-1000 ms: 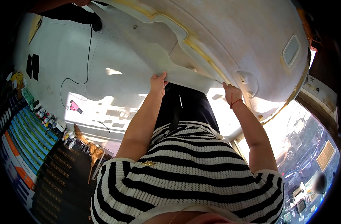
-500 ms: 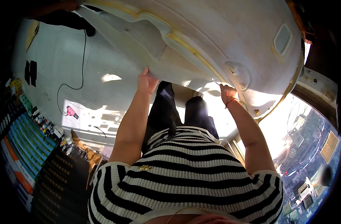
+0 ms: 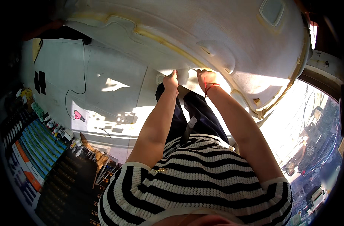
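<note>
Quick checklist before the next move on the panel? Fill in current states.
1. Left hand at panel's lower edge: ok.
2. Left grip secure: cannot tell; partly hidden.
3. Right hand near same edge: ok.
4. Thin object at right hand identified: cannot tell; too small.
5. Left-side floor free of loose items: not ok; pink tool and cord there.

- No full text I can make out; print shows lower left only
- White panel (image 3: 21,179): big dark blue characters, skewed and bent near the lens rim
- Blue strips (image 3: 42,141): rows of small repeating marks, too fine to read
- Dark panel (image 3: 63,188): rows of small gold characters, dim, can't read
- Same dark panel, right edge: 1 column of brighter orange characters, too small to read
</note>
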A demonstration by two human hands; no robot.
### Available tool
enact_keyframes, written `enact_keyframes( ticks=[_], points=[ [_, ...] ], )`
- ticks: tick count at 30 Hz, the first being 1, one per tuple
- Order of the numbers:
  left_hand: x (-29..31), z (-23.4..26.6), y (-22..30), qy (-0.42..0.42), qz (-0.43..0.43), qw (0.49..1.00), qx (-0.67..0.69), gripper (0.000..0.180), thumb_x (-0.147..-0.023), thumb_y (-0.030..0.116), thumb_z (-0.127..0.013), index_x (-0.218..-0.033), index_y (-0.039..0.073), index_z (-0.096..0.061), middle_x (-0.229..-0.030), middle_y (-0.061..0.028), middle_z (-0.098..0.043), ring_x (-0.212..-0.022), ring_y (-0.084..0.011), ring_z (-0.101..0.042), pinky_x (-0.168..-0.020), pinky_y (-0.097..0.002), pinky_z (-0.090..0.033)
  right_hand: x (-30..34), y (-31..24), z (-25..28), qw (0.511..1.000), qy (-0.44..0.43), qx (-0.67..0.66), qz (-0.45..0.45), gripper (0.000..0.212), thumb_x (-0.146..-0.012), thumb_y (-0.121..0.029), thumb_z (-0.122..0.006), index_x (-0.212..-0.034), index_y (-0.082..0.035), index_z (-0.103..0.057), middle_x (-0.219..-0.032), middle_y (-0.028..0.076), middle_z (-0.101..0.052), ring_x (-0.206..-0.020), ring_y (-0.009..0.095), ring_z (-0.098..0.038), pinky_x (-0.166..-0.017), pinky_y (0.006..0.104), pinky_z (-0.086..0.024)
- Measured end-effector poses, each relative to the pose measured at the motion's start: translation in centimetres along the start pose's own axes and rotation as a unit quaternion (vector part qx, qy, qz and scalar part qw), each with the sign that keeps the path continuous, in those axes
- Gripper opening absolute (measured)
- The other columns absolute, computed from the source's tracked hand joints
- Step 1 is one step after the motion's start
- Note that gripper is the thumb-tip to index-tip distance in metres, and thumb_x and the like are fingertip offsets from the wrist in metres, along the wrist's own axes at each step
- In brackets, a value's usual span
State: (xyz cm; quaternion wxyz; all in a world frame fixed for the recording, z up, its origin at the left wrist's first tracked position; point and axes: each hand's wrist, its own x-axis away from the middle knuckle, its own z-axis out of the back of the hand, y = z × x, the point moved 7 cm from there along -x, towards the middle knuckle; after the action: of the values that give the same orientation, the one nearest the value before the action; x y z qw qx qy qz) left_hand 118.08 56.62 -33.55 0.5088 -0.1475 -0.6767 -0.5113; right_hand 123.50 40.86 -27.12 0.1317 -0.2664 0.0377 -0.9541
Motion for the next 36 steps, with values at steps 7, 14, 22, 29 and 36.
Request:
enact_keyframes(
  ticks=[7, 14, 22, 29, 36],
  points=[
    [2.6, 2.8, -0.6, 0.011, -0.047, 0.997, 0.057, 0.034, -0.082, 0.018, -0.057, -0.107, -0.003, -0.048, -0.099, -0.0115, -0.053, -0.081, -0.0204, -0.056, -0.066, -0.0324, -0.052, 4.3, 2.3, 1.1, 0.998, -0.002, -0.05, 0.025, 0.021, -0.083, -0.014, -0.037, -0.096, -0.006, -0.051, -0.087, 0.011, -0.061, -0.078, 0.025, -0.06, -0.064, 0.0338, -0.048],
    [3.8, 6.3, -3.0, 0.051, -0.024, 0.996, 0.066, 0.035, -0.083, 0.016, -0.055, -0.112, -0.001, -0.045, -0.105, -0.0099, -0.051, -0.088, -0.0215, -0.054, -0.072, -0.0339, -0.05, 8.1, 6.2, -1.2, 0.998, -0.056, 0.006, -0.007, 0.028, -0.087, -0.023, -0.034, -0.093, -0.004, -0.054, -0.087, 0.013, -0.061, -0.079, 0.028, -0.059, -0.067, 0.0361, -0.048],
    [4.7, 9.2, -3.4, 0.035, -0.004, 0.995, 0.096, 0.028, -0.083, 0.015, -0.055, -0.109, 0.006, -0.048, -0.1, -0.0054, -0.053, -0.085, -0.0172, -0.054, -0.072, -0.0322, -0.047, 11.6, 10.8, -4.0, 0.994, -0.061, 0.088, -0.01, 0.027, -0.088, -0.024, -0.037, -0.094, -0.005, -0.055, -0.085, 0.012, -0.06, -0.079, 0.028, -0.059, -0.069, 0.035, -0.048],
    [7.3, 9.7, -3.9, 0.0, 0.03, 0.996, 0.09, 0.029, -0.084, 0.016, -0.054, -0.11, 0.007, -0.047, -0.097, -0.0049, -0.054, -0.084, -0.0157, -0.054, -0.072, -0.0321, -0.047, 12.8, 11.4, -5.0, 0.99, -0.128, 0.046, -0.047, 0.026, -0.089, -0.02, -0.035, -0.104, -0.008, -0.053, -0.09, 0.011, -0.06, -0.079, 0.026, -0.061, -0.065, 0.0357, -0.05],
    [8.7, 11.6, -3.6, -0.018, 0.008, 0.997, 0.081, 0.028, -0.085, 0.018, -0.052, -0.111, 0.01, -0.044, -0.099, -0.0037, -0.055, -0.087, -0.0157, -0.054, -0.074, -0.0306, -0.044, 13.2, 11.8, -6.6, 0.99, -0.127, 0.05, -0.033, 0.021, -0.086, -0.013, -0.037, -0.103, -0.007, -0.049, -0.09, 0.012, -0.06, -0.078, 0.027, -0.061, -0.061, 0.036, -0.05]
  ],
)
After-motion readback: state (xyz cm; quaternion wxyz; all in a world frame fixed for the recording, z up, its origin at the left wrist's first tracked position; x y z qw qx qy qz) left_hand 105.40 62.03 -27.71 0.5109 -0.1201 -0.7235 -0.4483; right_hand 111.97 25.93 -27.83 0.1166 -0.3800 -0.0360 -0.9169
